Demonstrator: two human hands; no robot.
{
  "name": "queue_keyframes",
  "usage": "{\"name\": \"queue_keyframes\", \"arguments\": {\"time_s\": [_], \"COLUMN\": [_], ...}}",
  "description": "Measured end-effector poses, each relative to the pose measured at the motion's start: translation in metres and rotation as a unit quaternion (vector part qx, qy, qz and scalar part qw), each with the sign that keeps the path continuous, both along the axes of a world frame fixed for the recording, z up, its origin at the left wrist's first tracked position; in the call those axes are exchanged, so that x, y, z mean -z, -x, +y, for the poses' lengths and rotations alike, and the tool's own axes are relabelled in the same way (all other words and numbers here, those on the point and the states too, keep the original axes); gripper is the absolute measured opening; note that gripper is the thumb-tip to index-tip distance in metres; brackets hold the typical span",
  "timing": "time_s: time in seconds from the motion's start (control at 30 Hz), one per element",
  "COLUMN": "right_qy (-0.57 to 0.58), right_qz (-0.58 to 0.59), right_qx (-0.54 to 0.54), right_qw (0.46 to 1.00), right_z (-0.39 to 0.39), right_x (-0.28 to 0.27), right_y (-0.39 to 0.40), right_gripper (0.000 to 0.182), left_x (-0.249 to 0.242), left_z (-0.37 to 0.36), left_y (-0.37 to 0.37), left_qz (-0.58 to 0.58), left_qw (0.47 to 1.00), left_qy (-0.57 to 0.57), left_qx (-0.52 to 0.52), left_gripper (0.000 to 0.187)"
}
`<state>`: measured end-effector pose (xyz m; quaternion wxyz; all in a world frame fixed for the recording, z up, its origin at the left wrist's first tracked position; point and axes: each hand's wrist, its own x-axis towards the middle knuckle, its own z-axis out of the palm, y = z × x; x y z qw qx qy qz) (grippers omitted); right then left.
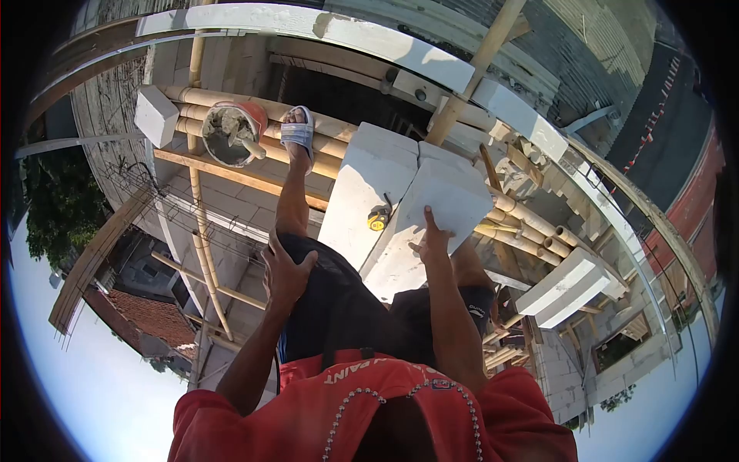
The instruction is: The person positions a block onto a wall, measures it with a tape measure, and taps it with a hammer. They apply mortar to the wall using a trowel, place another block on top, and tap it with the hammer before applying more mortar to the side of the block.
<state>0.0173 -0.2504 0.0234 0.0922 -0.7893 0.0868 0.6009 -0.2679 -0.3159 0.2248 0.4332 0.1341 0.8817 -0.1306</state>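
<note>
My left hand point(285, 269) rests on the knee of my black shorts point(331, 296), fingers apart. On the top face of a large white block point(450, 196), my right hand point(433, 235) lies with its fingers spread. Just left of that block is another white block point(369, 173), and a yellow and black tape measure point(377, 219) sits on it near the gap between the two. Neither hand holds anything.
A bucket of grey mortar point(229, 138) with a handled tool in it stands on bamboo poles at the upper left, beside my sandalled foot point(297, 132). More white blocks point(566, 289) lie at the right. A pale beam point(369, 42) curves across the top, with a road beyond.
</note>
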Motion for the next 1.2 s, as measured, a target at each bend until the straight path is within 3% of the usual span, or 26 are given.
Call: {"name": "queue_keyframes", "arguments": {"time_s": [0.13,0.2,0.23,0.3,0.37,0.4,0.47,0.5,0.57,0.63,0.73,0.77,0.83,0.87,0.93,1.03,1.13,1.17,1.2], "right_qy": [-0.012,0.040,-0.032,-0.158,-0.308,-0.315,-0.360,-0.373,-0.426,-0.389,-0.385,-0.423,-0.422,-0.419,-0.449,-0.449,-0.455,-0.434,-0.413], "right_qz": [0.036,0.024,-0.021,-0.106,-0.325,-0.383,-0.539,-0.599,-0.653,-0.721,-0.773,-0.753,-0.776,-0.779,-0.746,-0.763,-0.745,-0.754,-0.757], "right_qx": [-0.098,-0.156,-0.252,-0.437,-0.533,-0.506,-0.537,-0.510,-0.433,-0.417,-0.389,-0.367,-0.361,-0.353,-0.269,-0.271,-0.329,-0.341,-0.355], "right_qw": [0.995,0.987,0.967,0.879,0.718,0.706,0.540,0.492,0.452,0.394,0.320,0.346,0.297,0.304,0.411,0.377,0.359,0.356,0.361], "right_z": [-0.020,0.058,0.063,0.069,0.131,0.164,0.209,0.223,0.239,0.252,0.270,0.276,0.288,0.293,0.301,0.318,0.322,0.322,0.319], "right_x": [0.018,-0.099,-0.102,-0.106,-0.199,-0.263,-0.359,-0.406,-0.485,-0.554,-0.623,-0.639,-0.658,-0.663,-0.661,-0.633,-0.618,-0.621,-0.626], "right_y": [-0.043,-0.023,-0.046,-0.106,-0.135,-0.137,-0.177,-0.195,-0.236,-0.246,-0.264,-0.268,-0.283,-0.292,-0.303,-0.377,-0.389,-0.385,-0.368], "right_gripper": [0.109,0.084,0.074,0.058,0.046,0.040,0.035,0.037,0.047,0.056,0.064,0.066,0.065,0.066,0.072,0.077,0.077,0.074,0.069], "left_x": [0.001,0.004,0.004,0.007,0.013,0.017,0.031,0.037,0.040,0.042,0.054,0.055,0.062,0.062,0.055,0.006,0.012,0.000,-0.033], "left_z": [0.006,0.001,-0.001,-0.005,-0.008,-0.010,-0.022,-0.025,-0.020,-0.021,-0.026,-0.031,-0.036,-0.036,-0.037,-0.017,-0.038,-0.041,-0.027], "left_y": [-0.004,0.001,0.001,0.004,0.009,0.009,0.013,0.016,0.016,0.022,0.039,0.051,0.076,0.085,0.092,0.088,0.086,0.078,0.065], "left_qz": [0.009,0.022,0.021,0.030,0.026,0.023,0.019,0.020,0.004,-0.021,-0.099,-0.133,-0.230,-0.224,-0.209,-0.264,-0.271,-0.254,-0.245], "left_qw": [1.000,0.999,0.999,0.998,0.999,0.999,0.999,0.999,0.999,0.998,0.992,0.987,0.967,0.965,0.960,0.942,0.929,0.932,0.941], "left_qy": [0.009,0.016,0.006,-0.012,-0.009,-0.007,-0.013,-0.018,-0.015,-0.017,-0.043,-0.049,-0.096,-0.111,-0.134,-0.191,-0.250,-0.257,-0.234], "left_qx": [0.004,0.026,0.034,0.049,0.045,0.041,0.045,0.047,0.045,0.048,0.071,0.082,0.054,0.082,0.129,0.080,0.030,-0.008,0.016], "left_gripper": [0.104,0.102,0.102,0.100,0.100,0.100,0.100,0.101,0.102,0.105,0.110,0.111,0.105,0.098,0.085,0.068,0.060,0.058,0.058]}}
